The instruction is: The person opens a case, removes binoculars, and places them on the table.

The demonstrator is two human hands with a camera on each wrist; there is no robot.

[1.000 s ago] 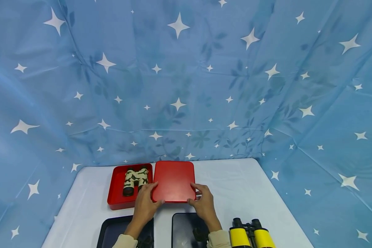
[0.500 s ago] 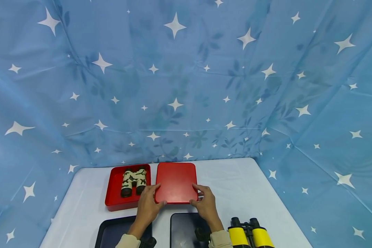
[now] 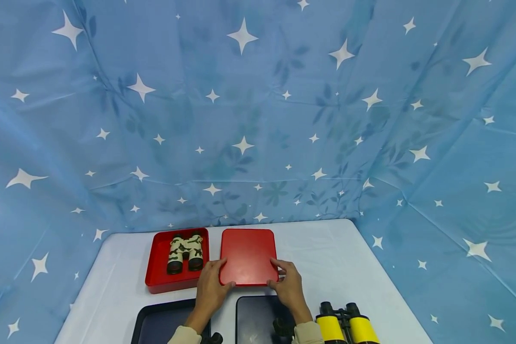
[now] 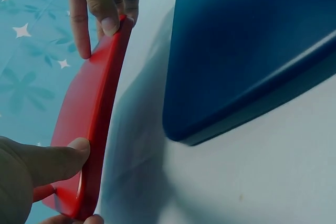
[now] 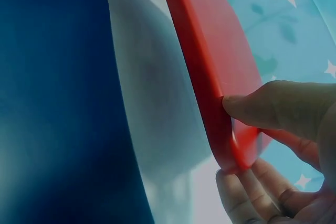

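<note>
My left hand [image 3: 210,285] and right hand [image 3: 289,289] hold a flat red lid [image 3: 248,257] between them. Each grips a near corner, thumb on the near edge and fingers reaching round the side and underneath. In the left wrist view the lid [image 4: 89,114] slants above the white cloth and casts a shadow there. In the right wrist view the thumb presses the rim of the lid [image 5: 205,66]. To the left, a red box [image 3: 155,267] holds camouflage binoculars [image 3: 185,252] lying flat. The left hand is close beside that box's right wall.
A dark blue open box [image 3: 155,320] stands at the front left, partly behind my left forearm. A dark blue flat piece [image 3: 255,315] lies under my right forearm. Yellow and black binoculars [image 3: 346,325] are at the front right. A starry blue curtain [image 3: 258,119] hangs behind the white table [image 3: 327,258].
Both hands have brought the red lid a little nearer to me and slightly to the right, away from the red box. The view has shifted slightly. Both grips stay the same.
</note>
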